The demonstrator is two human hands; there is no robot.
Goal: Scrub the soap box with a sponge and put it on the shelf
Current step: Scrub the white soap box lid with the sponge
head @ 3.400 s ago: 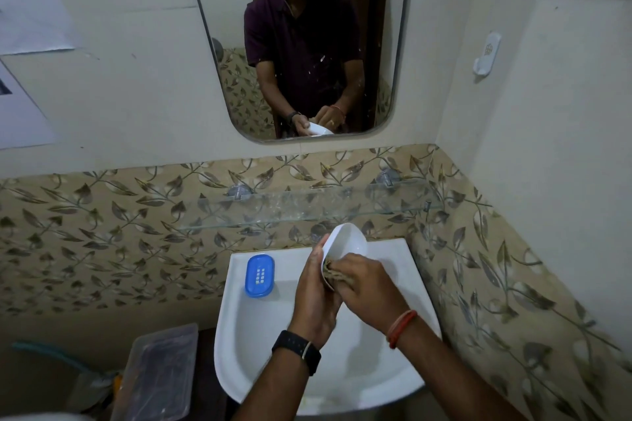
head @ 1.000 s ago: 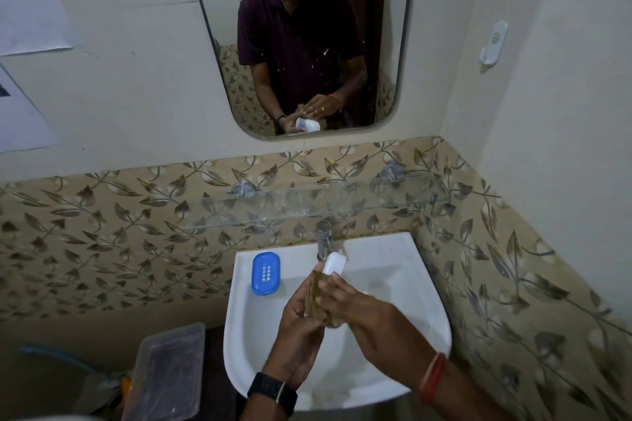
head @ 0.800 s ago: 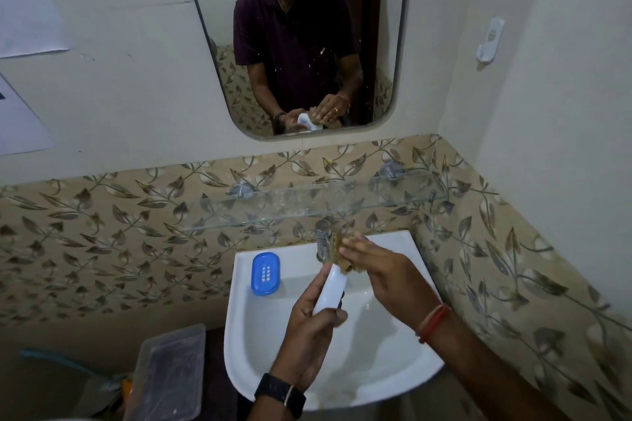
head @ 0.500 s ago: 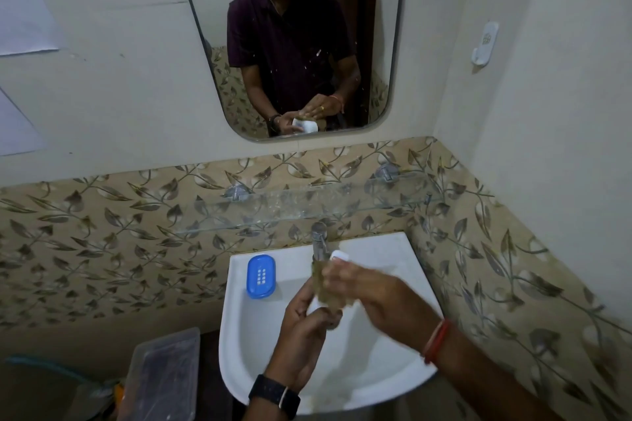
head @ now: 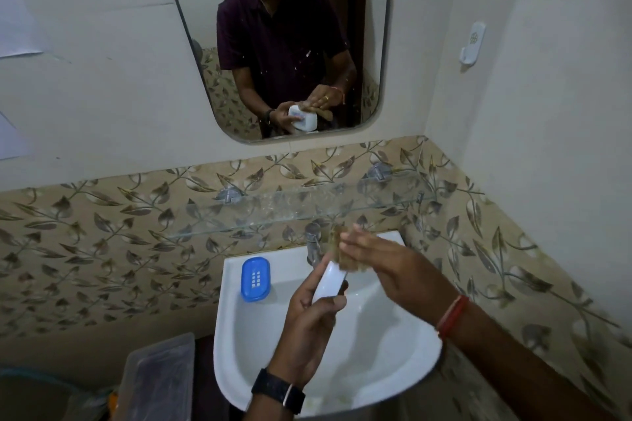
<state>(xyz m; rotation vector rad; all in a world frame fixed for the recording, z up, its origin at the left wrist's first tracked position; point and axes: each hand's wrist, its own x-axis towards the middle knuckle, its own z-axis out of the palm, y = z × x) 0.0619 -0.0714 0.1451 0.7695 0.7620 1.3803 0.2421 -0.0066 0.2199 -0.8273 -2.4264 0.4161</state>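
Over the white sink [head: 393, 369], my left hand [head: 307, 321] grips a white soap box [head: 329, 284] edge-on, its far end tilted up. My right hand [head: 386, 263] presses a brownish sponge [head: 342, 255] against the box's upper end; the fingers are motion-blurred. A glass shelf [head: 301, 208] runs along the leaf-patterned tiles just above and behind the hands. In the mirror [head: 280, 44] the reflection shows the same white box held against the sponge.
A blue soap-box part [head: 254, 278] lies on the sink's back left corner. A chrome tap [head: 313, 243] stands behind my hands. Left of the sink sits a clear plastic container [head: 157, 379]. A white wall hook [head: 473, 43] hangs on the right wall.
My right hand has rubbed the sponge back and forth along the white box, now at its upper end. My left hand has turned the box from face-on to edge-on.
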